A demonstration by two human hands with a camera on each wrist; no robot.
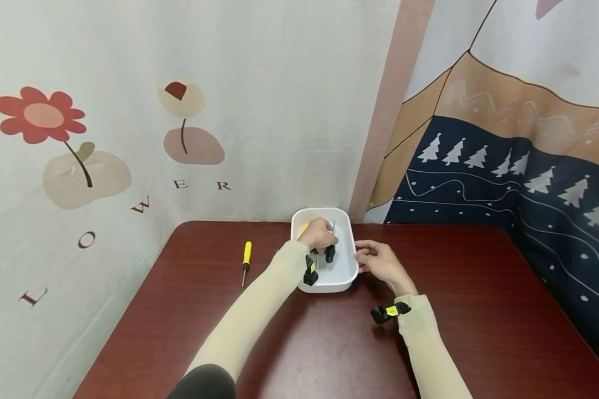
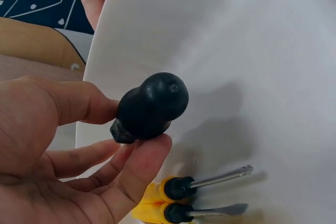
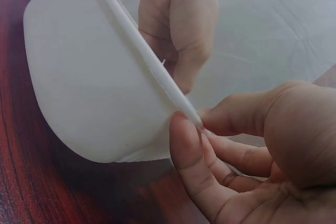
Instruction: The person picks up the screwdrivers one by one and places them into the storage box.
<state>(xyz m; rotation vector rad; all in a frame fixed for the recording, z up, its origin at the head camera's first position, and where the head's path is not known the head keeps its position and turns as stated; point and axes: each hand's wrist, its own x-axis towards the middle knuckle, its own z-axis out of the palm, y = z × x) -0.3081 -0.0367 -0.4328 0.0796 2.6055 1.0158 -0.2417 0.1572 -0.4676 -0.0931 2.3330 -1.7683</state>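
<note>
My left hand [image 1: 318, 234] is inside the white plastic bin [image 1: 346, 270]. Its thumb and fingers grip the dark handle of a screwdriver [image 2: 152, 106], whose rounded butt faces the left wrist camera; a thin shaft shows past the hand in the head view. Below that hand, two yellow-and-black screwdrivers [image 2: 178, 188] lie on the bin floor, metal blades pointing the same way. At the bin's right side my right hand [image 1: 381, 264] pinches the rim [image 3: 152, 69] between thumb and fingers.
Left of the bin, another yellow-handled screwdriver [image 1: 247, 254] lies on the dark red-brown table [image 1: 204, 310], shaft toward me. A printed curtain [image 1: 289, 111] hangs behind the table's far edge, close to the bin. Dark patterned cloth [image 1: 569, 233] hangs along the right.
</note>
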